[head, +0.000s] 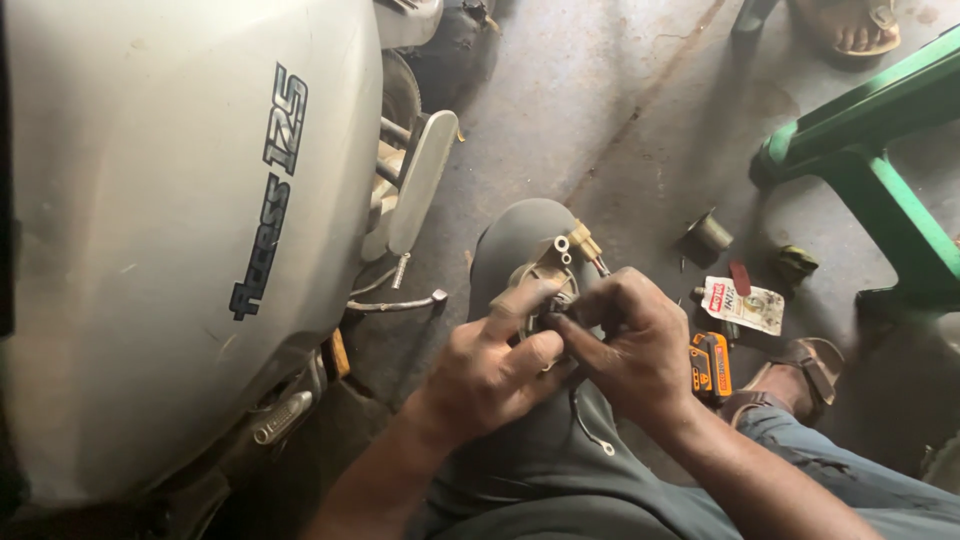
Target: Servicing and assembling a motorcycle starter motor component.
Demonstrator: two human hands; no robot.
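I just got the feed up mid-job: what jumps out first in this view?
The big silver scooter body fills the left side. At centre, the left hand and right hand both hold a small round beige part with nozzles over the person's knee. A green stand sits upper right, with a small packet on the floor beside it.

Count, floor and lap: one grey scooter body (180, 230); two hands at work; one round beige part (552, 272); one orange tool (712, 366); one printed packet (742, 304); one green stand (880, 170); two sandalled feet.
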